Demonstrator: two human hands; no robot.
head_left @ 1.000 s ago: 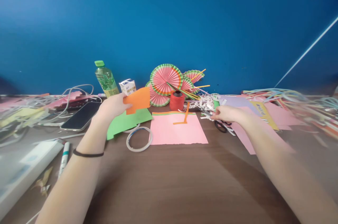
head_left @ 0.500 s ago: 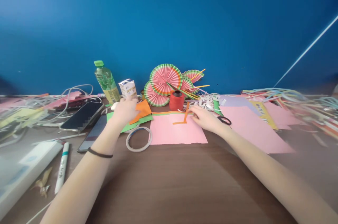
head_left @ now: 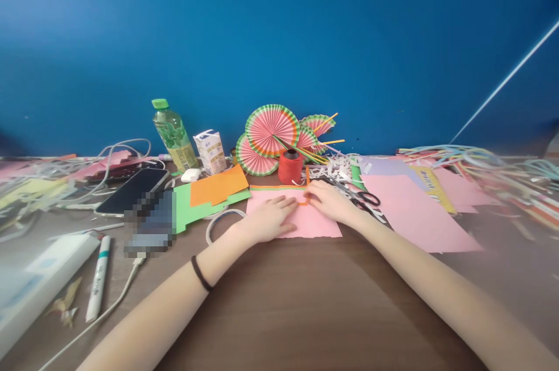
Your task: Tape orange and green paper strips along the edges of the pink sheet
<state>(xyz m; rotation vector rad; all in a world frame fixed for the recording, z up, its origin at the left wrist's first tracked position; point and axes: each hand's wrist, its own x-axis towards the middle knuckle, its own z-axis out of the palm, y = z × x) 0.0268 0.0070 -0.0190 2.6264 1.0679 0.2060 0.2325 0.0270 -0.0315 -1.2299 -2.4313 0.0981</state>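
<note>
My left hand (head_left: 271, 219) lies flat on a pink paper sheet (head_left: 314, 228), its fingers stretched out and spread. Along the far edge of that sheet runs an orange and green border (head_left: 275, 187). At the sheet's right side my right hand (head_left: 328, 199) is closed on a thin bent orange paper strip (head_left: 307, 175), which shows above and below the fingertips. A roll of tape (head_left: 209, 230) sits left of the sheet, partly covered by my left hand and wrist. Behind the sheet stands a red thread spool (head_left: 290, 169).
Left are green paper (head_left: 186, 216), orange paper (head_left: 218, 184), a carton (head_left: 209, 152), a bottle (head_left: 172, 135), phones and a marker (head_left: 98, 278). Pleated paper fans (head_left: 271, 129) lean on the blue wall. Black-handled scissors (head_left: 371, 199) and more pink paper (head_left: 419, 214) lie right.
My left hand has moved right and nearer, from the orange paper onto the pink sheet. The orange and green papers now lie uncovered. My right hand has shifted slightly left with the strip.
</note>
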